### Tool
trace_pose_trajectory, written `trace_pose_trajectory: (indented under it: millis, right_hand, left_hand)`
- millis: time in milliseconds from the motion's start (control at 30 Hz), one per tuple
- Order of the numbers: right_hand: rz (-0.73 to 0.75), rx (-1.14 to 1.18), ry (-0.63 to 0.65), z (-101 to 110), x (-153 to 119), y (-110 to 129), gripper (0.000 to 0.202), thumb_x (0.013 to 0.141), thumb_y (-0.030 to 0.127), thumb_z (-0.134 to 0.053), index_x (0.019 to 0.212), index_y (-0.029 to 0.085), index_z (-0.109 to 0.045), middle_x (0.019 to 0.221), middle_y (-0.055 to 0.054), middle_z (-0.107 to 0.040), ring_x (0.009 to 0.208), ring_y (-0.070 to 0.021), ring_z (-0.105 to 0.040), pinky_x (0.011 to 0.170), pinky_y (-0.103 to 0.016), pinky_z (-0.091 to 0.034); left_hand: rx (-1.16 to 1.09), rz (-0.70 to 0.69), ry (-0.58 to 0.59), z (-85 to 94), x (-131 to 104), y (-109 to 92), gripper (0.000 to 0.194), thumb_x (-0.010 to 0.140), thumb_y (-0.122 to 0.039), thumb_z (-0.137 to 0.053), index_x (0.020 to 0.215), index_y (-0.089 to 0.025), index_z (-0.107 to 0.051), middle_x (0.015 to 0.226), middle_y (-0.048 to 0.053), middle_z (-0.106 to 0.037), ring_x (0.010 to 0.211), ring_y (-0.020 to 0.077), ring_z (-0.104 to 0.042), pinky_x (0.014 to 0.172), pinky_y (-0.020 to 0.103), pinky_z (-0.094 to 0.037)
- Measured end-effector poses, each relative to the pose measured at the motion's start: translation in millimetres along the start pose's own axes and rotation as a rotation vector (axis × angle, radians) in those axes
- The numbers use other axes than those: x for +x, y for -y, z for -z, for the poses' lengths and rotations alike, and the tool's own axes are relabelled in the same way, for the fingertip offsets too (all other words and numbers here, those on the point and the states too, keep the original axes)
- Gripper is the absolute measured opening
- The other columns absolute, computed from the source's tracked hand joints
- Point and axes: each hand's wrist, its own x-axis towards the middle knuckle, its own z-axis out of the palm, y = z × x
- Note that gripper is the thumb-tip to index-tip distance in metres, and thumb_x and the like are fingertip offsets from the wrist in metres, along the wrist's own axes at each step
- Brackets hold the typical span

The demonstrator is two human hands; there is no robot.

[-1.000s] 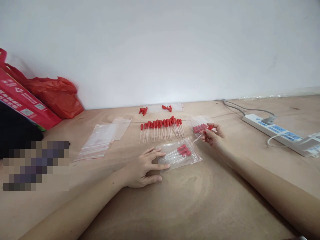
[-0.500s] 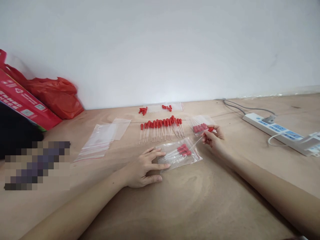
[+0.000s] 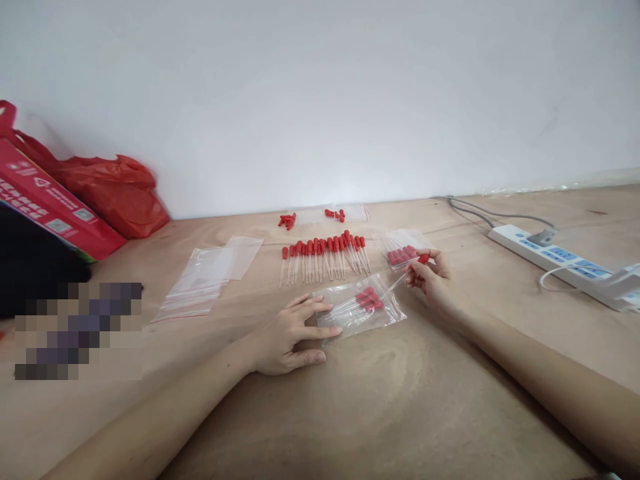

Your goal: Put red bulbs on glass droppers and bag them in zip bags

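Observation:
Flat on the wooden table, a clear zip bag [image 3: 345, 327] holds several droppers with red bulbs [image 3: 370, 299]. My left hand [image 3: 295, 335] lies with fingers spread, its fingertips on the bag's left end. Between the fingers and thumb of my right hand [image 3: 431, 275] is a glass dropper [image 3: 399, 281] with a red bulb, its thin tube pointing down and left at the bag's right, open-looking end. I cannot tell whether its tip is inside. Behind the bag, several more red-bulbed droppers [image 3: 325, 257] lie side by side in a row.
A filled zip bag [image 3: 403, 248] lies just behind my right hand. Flat bags [image 3: 195, 283] are spread at the left. Loose red bulbs [image 3: 287, 221] lie near the wall. A power strip [image 3: 560, 259] with cables stands right; a red plastic bag [image 3: 117, 193] is at far left.
The view has shifted very slightly. Both hands, the dropper and the zip bag stay in nearly the same places.

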Motion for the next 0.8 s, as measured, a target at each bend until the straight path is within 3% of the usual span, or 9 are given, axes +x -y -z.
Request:
trace_pose_trajectory:
  millis: [167,467,800]
  right_hand:
    - [0.015,0.026,-0.023,0,2,-3,0.034,0.069,0.036,-0.061,0.092,0.025,-0.037,0.069,0.006,-0.054,0.054,-0.0091,-0.054,0.053,-0.026,-0.046]
    - [0.015,0.006,0.029,0,0,1,0.031,0.068,0.032,-0.06,0.089,0.025,-0.039,0.064,0.006,-0.055,0.048,-0.0082,-0.05,0.044,-0.022,-0.04]
    - [-0.075,0.054,-0.014,-12,-11,6,0.042,0.061,0.037,-0.069,0.083,0.024,-0.035,0.065,0.005,-0.059,0.054,-0.0113,-0.057,0.056,-0.028,-0.048]
  left_hand:
    - [-0.005,-0.005,-0.008,-0.5,0,0,0.041,0.083,-0.043,-0.047,0.123,-0.033,-0.045,0.135,0.007,-0.035,0.126,0.0263,-0.03,0.103,0.049,-0.021]
    - [-0.007,-0.01,-0.016,-0.1,0,1,0.041,0.083,-0.042,-0.047,0.124,-0.034,-0.044,0.134,0.007,-0.036,0.125,0.0241,-0.031,0.104,0.048,-0.021]
    - [-0.023,-0.015,-0.026,-0.5,0,1,0.041,0.083,-0.041,-0.049,0.124,-0.034,-0.044,0.136,0.006,-0.034,0.125,0.0253,-0.032,0.103,0.049,-0.02]
